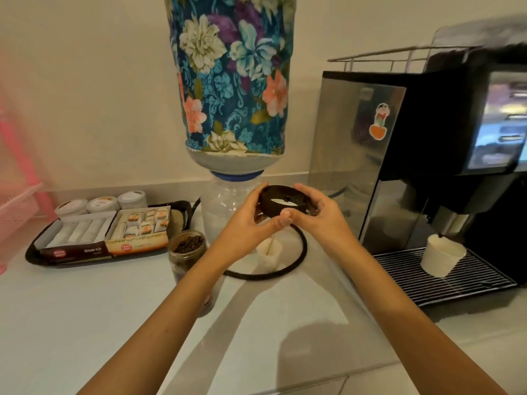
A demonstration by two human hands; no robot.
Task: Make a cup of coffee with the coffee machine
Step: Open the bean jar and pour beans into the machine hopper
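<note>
Both forearms reach up from the lower frame, left hand (258, 220) and right hand (319, 215) meeting mid-frame with fingers curled closed around a black lid (282, 201), probably the open bean jar's (186, 253), held level for recapping. At right, a white cup (442, 259) sits on the coffee machine's (445, 124) drip grate under the spout, ready to fill.

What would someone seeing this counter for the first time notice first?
Probably the big upturned water bottle in its bright floral cover, standing at the back centre of the counter. Just in front of it, both hands, left and right, hold a round black lid up in the air. To the right, a white paper cup stands on the coffee machine drip grate, under the spout.
</note>
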